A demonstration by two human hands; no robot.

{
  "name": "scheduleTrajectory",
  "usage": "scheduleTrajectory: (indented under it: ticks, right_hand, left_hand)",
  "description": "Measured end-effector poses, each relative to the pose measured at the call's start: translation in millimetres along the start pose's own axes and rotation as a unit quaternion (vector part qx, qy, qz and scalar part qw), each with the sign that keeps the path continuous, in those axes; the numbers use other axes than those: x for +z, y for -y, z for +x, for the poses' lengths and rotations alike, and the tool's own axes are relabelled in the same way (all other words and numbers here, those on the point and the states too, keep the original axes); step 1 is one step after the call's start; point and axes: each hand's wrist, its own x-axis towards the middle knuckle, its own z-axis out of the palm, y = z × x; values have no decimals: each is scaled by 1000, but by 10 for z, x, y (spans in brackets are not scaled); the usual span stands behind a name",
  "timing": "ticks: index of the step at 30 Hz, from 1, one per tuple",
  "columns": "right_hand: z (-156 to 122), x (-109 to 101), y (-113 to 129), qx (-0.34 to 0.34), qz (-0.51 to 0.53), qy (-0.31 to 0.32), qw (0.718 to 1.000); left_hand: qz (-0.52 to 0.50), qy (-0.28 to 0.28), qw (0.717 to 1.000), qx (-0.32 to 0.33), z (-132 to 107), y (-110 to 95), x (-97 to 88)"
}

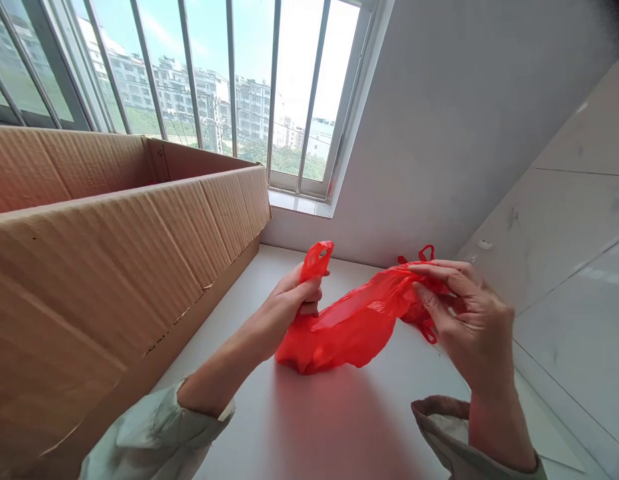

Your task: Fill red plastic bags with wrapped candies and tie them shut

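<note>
Currently, the left hand (292, 293) curls its fingers (309, 291) tightly round the red bag (352, 330) over the table (219, 407); the right hand (472, 313) pinches its other end; hard pulling might tear it.

Left sleeve (149, 433): pale grey-green fabric, loose cut, visibly creased. Its wide left cuff (202, 427) terminates on the forearm (229, 373), with a lighter edge at the opening. Right sleeve (482, 461): same loose cut, darker grey-brown in appearance. Its right cuff (429, 407) is broad and gaping, exposing a pale lining (450, 425). Left hand (292, 298) and right hand (472, 313): bare, five-fingered, uncovered to the cuffs.
</note>
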Motion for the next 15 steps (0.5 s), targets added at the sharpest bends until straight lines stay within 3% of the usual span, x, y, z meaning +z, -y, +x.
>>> scheduleTrajectory:
  ticks: [2,4,8,10,13,15]
  right_hand:
    - [-53,14,162,-85,-51,72,992]
    - [-109,49,320,-133,-25,154,979]
    - [-193,147,527,-186,118,282,934]
    - [-196,162,532,-187,173,285,924]
    - [-148,128,414,-121,161,196,960]
    - [-103,110,298,-59,107,172,978]
  left_hand:
    - [77,70,994,-25,-63,59,87]
    - [138,132,982,-14,-136,120,168]
    - [236,171,952,96,-236,190,271]
    - [239,206,943,104,-242,182,277]
    - [210,181,961,25,-213,140,237]
    - [173,174,969,-25,-185,124,199]
